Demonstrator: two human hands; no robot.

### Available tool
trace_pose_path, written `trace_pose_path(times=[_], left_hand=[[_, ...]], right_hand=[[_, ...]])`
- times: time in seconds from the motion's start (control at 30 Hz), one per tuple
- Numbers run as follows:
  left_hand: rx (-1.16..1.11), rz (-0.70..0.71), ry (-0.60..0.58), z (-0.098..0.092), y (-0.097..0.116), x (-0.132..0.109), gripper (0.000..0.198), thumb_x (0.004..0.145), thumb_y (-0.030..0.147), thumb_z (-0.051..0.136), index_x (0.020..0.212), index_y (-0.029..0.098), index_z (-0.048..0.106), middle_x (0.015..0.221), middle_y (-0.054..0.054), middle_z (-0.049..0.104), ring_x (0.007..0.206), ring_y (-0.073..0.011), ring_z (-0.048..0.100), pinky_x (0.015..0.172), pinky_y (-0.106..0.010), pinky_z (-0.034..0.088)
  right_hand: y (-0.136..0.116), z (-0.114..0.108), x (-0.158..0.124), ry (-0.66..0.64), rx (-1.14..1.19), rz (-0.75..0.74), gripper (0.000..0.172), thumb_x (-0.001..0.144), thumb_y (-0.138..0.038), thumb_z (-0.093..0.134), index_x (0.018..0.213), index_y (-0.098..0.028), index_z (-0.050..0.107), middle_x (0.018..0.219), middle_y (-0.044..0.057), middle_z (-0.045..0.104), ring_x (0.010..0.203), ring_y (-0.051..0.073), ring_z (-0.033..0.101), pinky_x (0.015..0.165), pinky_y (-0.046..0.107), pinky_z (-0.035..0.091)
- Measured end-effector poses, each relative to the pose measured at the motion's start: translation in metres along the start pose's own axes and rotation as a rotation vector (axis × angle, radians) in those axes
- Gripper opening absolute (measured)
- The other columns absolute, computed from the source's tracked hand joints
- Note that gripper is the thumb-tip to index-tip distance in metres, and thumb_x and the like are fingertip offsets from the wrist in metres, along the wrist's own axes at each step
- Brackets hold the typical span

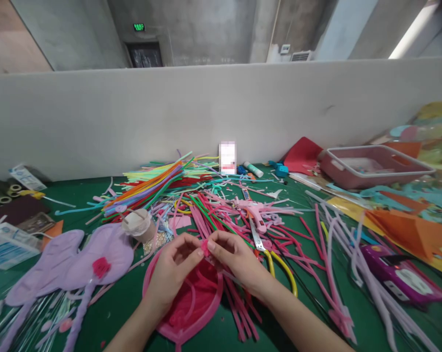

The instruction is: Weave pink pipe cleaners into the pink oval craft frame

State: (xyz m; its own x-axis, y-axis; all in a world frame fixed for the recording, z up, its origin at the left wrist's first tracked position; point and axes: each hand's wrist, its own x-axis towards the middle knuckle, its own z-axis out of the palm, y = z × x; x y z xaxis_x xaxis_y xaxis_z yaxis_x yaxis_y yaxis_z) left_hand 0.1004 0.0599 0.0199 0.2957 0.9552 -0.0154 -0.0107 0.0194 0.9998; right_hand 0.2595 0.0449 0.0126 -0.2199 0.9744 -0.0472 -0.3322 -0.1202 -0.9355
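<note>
I see left hand (173, 269) and right hand (237, 256) together pinching a pink bit (205, 248), seemingly loose, over the filled-looking frame (195, 296) at the counter's (81, 190) near edge.

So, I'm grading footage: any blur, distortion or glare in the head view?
Head view throughout: fine detail is soft on the pink piece between left hand and right hand; far-right scraps are blurred and stretched; blocky pixelation mars the upright white object; a bright strip glares top right.

Above the dark doorway (145, 55), a green lit sign (139, 27) reads EXIT, its upper line too small to read
</note>
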Motion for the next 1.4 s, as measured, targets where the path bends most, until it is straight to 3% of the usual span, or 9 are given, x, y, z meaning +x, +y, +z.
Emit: trace_pose_path(times=[0.2,0.37,0.6,0.77,0.9,1.03,1.4], left_hand=[[-0.120,-0.023,-0.131,-0.002,0.001,-0.001,0.020,0.076,0.032,0.075,0.083,0.017,0.063,0.081,0.000,0.064,0.077,-0.0159,0.063,0.073,-0.027,0.051],[-0.149,-0.027,-0.140,-0.002,0.000,-0.003,0.020,0.076,0.032,0.076,0.081,0.017,0.062,0.080,-0.001,0.064,0.078,-0.0162,0.063,0.076,-0.028,0.051],[-0.115,-0.001,-0.140,0.000,0.001,-0.004,0.020,0.076,0.033,0.075,0.080,0.017,0.062,0.080,-0.003,0.067,0.076,-0.0185,0.065,0.074,-0.031,0.053],[0.062,0.042,-0.022,0.001,0.001,-0.003,0.019,0.077,0.035,0.070,0.077,0.017,0.065,0.077,-0.002,0.068,0.075,-0.0180,0.064,0.073,-0.027,0.052],[0.178,0.067,0.098,-0.001,0.001,0.000,0.020,0.077,0.037,0.068,0.079,0.018,0.069,0.079,-0.002,0.071,0.078,-0.0192,0.066,0.075,-0.027,0.051],[0.166,0.050,0.142,-0.001,-0.001,0.002,0.023,0.079,0.040,0.066,0.078,0.017,0.068,0.075,-0.001,0.071,0.074,-0.0191,0.066,0.070,-0.026,0.051],[0.307,0.117,0.151,0.002,-0.003,0.002,0.021,0.082,0.037,0.060,0.080,0.018,0.069,0.080,-0.004,0.074,0.076,-0.0215,0.067,0.072,-0.028,0.052]], right_hand=[[-0.007,-0.001,-0.005,-0.095,0.066,0.051,0.038,0.073,-0.048,0.077,0.072,-0.014,0.059,0.058,-0.005,0.053,0.047,0.005,0.041,0.045,0.018,0.029],[-0.006,-0.003,-0.003,-0.093,0.130,0.124,0.045,0.065,-0.053,0.081,0.069,-0.014,0.060,0.057,-0.003,0.056,0.047,0.006,0.047,0.044,0.017,0.034],[-0.005,0.000,-0.001,-0.072,0.209,0.204,0.039,0.065,-0.045,0.083,0.070,-0.015,0.058,0.054,-0.005,0.055,0.044,0.005,0.047,0.040,0.016,0.036],[-0.002,0.000,0.002,0.075,-0.041,-0.033,0.034,0.069,-0.045,0.080,0.074,-0.016,0.062,0.056,-0.006,0.055,0.045,0.006,0.044,0.044,0.018,0.035],[0.000,0.001,0.002,0.167,-0.349,-0.178,0.026,0.082,-0.042,0.067,0.083,-0.016,0.071,0.071,0.002,0.066,0.060,0.012,0.057,0.054,0.022,0.042],[0.002,0.004,0.000,0.167,-0.547,-0.296,0.017,0.082,-0.032,0.068,0.091,-0.018,0.073,0.084,0.005,0.070,0.076,0.017,0.064,0.065,0.026,0.048],[0.007,0.004,0.001,0.216,-0.616,-0.331,0.012,0.084,-0.030,0.067,0.086,-0.020,0.071,0.083,0.004,0.071,0.074,0.017,0.065,0.065,0.027,0.050]])
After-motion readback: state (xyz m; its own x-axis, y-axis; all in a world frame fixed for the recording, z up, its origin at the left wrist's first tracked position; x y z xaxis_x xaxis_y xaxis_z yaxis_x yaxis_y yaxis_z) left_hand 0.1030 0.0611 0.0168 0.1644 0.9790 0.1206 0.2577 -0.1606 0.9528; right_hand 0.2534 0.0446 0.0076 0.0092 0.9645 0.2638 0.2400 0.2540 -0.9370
